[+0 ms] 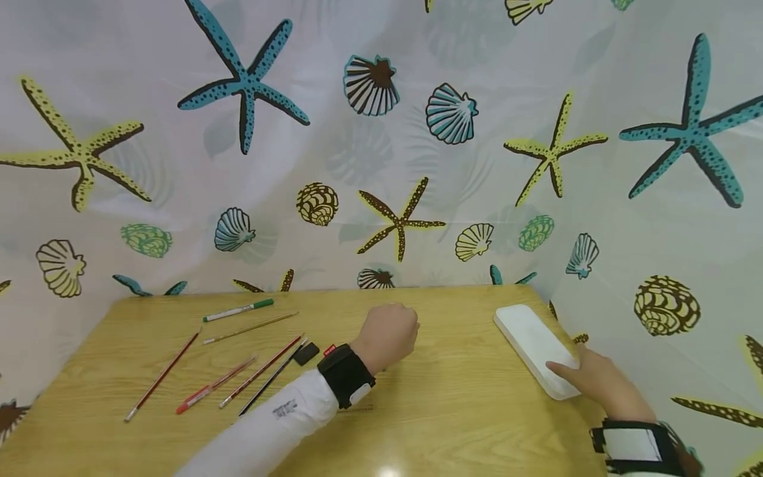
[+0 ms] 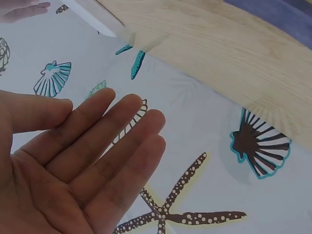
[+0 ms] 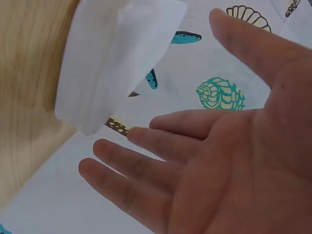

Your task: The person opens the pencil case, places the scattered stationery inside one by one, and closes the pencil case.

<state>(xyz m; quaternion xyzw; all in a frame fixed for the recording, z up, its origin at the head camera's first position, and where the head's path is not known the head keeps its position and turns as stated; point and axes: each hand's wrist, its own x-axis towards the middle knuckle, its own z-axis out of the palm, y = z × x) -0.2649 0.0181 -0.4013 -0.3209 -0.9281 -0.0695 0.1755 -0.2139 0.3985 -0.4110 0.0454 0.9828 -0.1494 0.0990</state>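
Observation:
My left hand [image 1: 387, 336] hovers over the middle of the wooden table [image 1: 453, 411], seen from its back. In the left wrist view the left hand [image 2: 83, 165] has straight fingers [image 2: 122, 141] and holds nothing. A white oblong case [image 1: 530, 341] lies at the table's right edge. My right hand [image 1: 587, 379] is at the case's near end, with a fingertip resting on it. From the right wrist, the right hand [image 3: 204, 165] is spread flat beside the case [image 3: 112, 53], not gripping it.
Several pens and pencils lie on the left of the table: a green-capped marker [image 1: 238, 309], a red pen [image 1: 214, 384], a black pen [image 1: 271, 379] and a small black block [image 1: 306, 353]. A curtain printed with shells and starfish [image 1: 381, 165] closes the back and right.

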